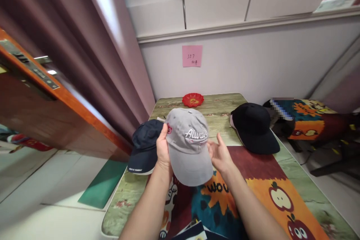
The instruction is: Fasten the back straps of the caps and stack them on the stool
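Observation:
A grey baseball cap (189, 157) with raised white lettering and a pink-red flower patch is held up over the table, its brim tilted down toward me. My left hand (163, 148) grips the cap's left side, thumb in front and the other fingers hidden behind it. At the right side, my right hand (221, 153) has its thumb raised away from the cap, while its fingertips reach the cap's edge and are partly hidden. A navy cap (143, 146) lies just left of my left hand. Farther right sits a black cap (254, 129), brim toward me.
The wood-patterned table (120, 202) carries a colourful printed mat (261, 165). A red scalloped dish (192, 100) stands at its back edge, below a pink note (192, 56) on the wall. An orange-edged door (84, 108) and a mauve curtain (84, 45) are close on the left.

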`<state>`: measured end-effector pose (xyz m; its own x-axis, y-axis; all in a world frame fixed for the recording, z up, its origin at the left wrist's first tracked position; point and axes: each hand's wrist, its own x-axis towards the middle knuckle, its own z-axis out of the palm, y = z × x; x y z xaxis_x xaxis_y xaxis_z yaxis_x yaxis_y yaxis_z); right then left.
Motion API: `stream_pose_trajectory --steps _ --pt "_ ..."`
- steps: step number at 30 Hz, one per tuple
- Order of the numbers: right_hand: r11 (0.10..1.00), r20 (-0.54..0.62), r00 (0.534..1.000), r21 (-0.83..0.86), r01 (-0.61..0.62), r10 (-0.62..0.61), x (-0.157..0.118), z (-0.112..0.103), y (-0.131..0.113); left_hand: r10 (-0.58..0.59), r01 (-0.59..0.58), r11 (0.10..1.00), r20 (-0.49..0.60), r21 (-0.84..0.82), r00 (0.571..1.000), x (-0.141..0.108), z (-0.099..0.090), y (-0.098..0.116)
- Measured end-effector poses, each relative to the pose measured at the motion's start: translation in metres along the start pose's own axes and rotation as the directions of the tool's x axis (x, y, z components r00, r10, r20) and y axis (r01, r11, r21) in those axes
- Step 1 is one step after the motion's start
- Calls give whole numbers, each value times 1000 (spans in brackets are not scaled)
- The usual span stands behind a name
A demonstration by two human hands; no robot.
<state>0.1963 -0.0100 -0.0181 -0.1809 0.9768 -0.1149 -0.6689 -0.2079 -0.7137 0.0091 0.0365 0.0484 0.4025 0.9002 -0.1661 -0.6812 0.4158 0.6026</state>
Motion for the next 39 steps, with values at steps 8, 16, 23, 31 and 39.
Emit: stream_pose_trajectory --steps 8,16,23,31,39 --pt "953 -323 946 278 124 -28 -54 9 13 0 -13 994 -123 -106 992 17 -15 -26" --pt "878 -449 772 -63 475 -450 -19 -30 -146 -112 171 726 -131 666 985 -1 -53 -91" --pt "710 -598 536 -79 700 -596 -18 -96 -218 108 -61 442 14 895 994 -3 -84 -112" --pt "901 -907 349 -68 429 -235 -43 -202 -129 138 -109 367 61 924 989 -8 -76 -111" --pt "914 -917 212 -265 308 -337 -32 -230 -122 157 -152 299 109 942 982 -11 -78 -111"
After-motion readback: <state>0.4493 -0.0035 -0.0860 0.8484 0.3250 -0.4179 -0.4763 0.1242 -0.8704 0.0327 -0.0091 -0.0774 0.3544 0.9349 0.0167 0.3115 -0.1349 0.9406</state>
